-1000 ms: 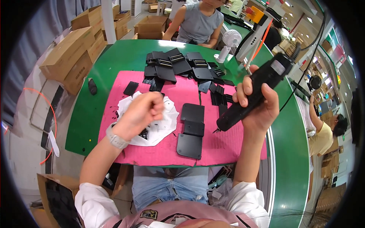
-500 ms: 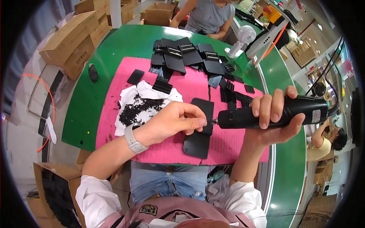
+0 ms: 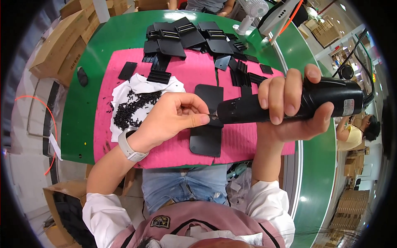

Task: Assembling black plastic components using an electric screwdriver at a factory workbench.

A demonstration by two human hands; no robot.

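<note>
The right hand (image 3: 285,97) grips a black power screwdriver (image 3: 240,109) — bit (image 3: 214,117) toward nine o'clock, right by the left hand (image 3: 171,115), which pinches something indistinct — above a black panel (image 3: 206,139) lying twelve-to-six.

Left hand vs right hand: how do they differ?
The right hand wraps around a black electric screwdriver; the left hand pinches thumb to finger at its tip, anything held there being too small to tell. A pale watch circles the left hand's wrist; the right hand's wrist is bare. Both are ungloved, with white sleeves further up.
</note>
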